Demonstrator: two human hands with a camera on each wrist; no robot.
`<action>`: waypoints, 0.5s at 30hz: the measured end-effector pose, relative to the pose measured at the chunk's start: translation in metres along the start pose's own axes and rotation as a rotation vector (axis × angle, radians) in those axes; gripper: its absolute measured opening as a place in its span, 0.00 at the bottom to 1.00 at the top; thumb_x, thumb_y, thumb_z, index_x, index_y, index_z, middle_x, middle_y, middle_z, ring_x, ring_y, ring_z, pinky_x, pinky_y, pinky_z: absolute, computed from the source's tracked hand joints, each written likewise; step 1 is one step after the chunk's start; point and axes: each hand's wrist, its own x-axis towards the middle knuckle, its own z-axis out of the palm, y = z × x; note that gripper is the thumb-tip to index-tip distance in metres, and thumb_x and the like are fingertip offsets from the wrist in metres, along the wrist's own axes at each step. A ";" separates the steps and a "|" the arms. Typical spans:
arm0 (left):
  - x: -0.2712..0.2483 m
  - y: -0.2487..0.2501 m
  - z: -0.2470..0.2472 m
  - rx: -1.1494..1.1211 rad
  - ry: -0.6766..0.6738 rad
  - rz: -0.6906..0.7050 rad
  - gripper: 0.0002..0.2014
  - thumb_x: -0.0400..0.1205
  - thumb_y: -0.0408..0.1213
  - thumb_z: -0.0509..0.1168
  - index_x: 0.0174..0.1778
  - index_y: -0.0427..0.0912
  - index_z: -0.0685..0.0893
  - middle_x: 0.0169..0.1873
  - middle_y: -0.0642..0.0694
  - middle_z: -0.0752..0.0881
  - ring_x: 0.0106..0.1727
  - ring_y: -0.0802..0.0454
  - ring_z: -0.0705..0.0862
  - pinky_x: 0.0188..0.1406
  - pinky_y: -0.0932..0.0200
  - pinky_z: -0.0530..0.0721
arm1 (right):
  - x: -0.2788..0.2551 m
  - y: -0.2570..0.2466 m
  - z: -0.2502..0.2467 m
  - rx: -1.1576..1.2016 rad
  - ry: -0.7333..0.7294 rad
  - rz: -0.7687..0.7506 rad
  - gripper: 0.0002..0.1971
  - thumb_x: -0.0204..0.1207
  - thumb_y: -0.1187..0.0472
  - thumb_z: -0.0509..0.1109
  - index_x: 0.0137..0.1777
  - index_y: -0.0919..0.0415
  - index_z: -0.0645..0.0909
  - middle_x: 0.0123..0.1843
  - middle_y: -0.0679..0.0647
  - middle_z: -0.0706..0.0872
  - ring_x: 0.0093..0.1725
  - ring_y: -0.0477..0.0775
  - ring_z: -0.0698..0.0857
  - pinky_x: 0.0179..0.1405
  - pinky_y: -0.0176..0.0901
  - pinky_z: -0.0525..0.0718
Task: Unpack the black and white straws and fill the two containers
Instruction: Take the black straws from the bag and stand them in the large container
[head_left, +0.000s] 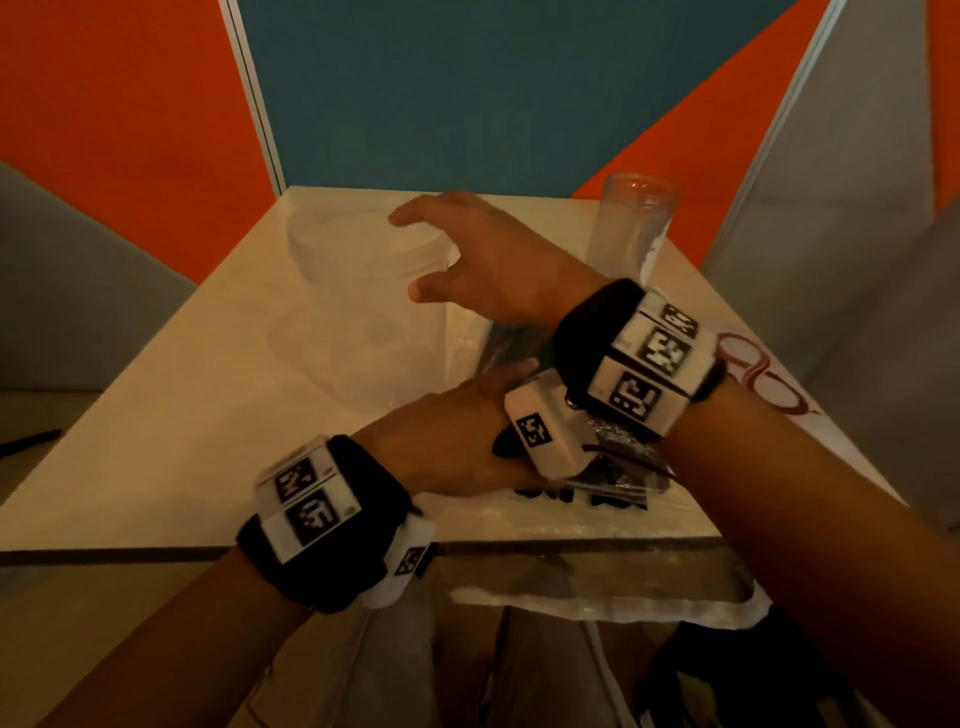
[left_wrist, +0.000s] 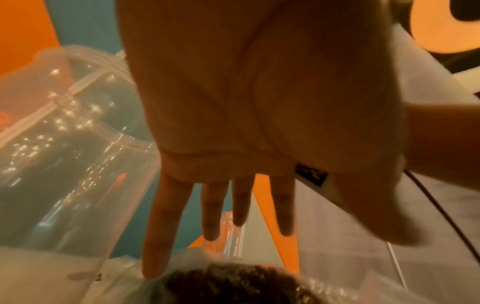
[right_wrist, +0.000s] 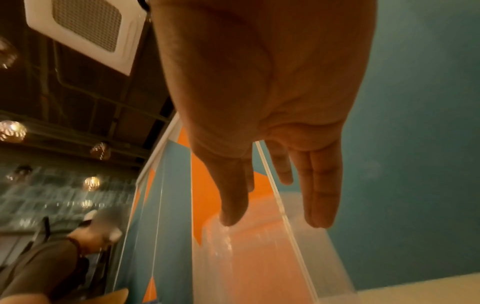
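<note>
A wide clear container (head_left: 358, 322) stands at the table's middle left, also seen in the left wrist view (left_wrist: 64, 154) and the right wrist view (right_wrist: 259, 267). My right hand (head_left: 441, 249) hovers at its rim, fingers and thumb spread and straight (right_wrist: 272, 205), holding nothing. A taller clear container (head_left: 631, 228) stands at the back right. A clear plastic bag of black straws (head_left: 613, 467) lies near the front edge. My left hand (head_left: 483, 400) lies flat over it under my right wrist, fingers straight (left_wrist: 221, 226), above the dark straw ends (left_wrist: 233, 283).
The white table (head_left: 156, 441) sits in a corner of orange and blue wall panels. Part of the plastic wrap (head_left: 597, 587) hangs over the front edge. A red logo (head_left: 753, 374) marks the table's right side. A person (right_wrist: 39, 267) is in the background.
</note>
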 end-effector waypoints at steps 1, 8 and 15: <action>-0.003 0.001 0.001 0.038 -0.044 0.025 0.45 0.70 0.64 0.70 0.80 0.66 0.52 0.82 0.61 0.46 0.79 0.55 0.59 0.76 0.56 0.66 | -0.010 -0.002 -0.006 0.030 0.042 -0.003 0.27 0.75 0.55 0.73 0.73 0.48 0.70 0.74 0.52 0.70 0.59 0.47 0.77 0.60 0.36 0.75; -0.001 0.003 0.004 0.128 0.104 0.083 0.21 0.85 0.42 0.60 0.75 0.52 0.72 0.76 0.48 0.70 0.71 0.52 0.73 0.65 0.60 0.73 | -0.129 -0.015 -0.033 -0.043 -0.269 -0.009 0.09 0.79 0.61 0.65 0.54 0.50 0.84 0.49 0.37 0.84 0.46 0.34 0.82 0.50 0.23 0.77; 0.009 0.011 -0.007 -0.080 0.358 0.142 0.17 0.88 0.39 0.54 0.72 0.49 0.77 0.72 0.49 0.77 0.73 0.55 0.73 0.70 0.64 0.69 | -0.145 0.045 0.048 -0.369 -0.259 0.058 0.33 0.76 0.70 0.63 0.81 0.52 0.61 0.83 0.57 0.58 0.80 0.62 0.63 0.75 0.54 0.72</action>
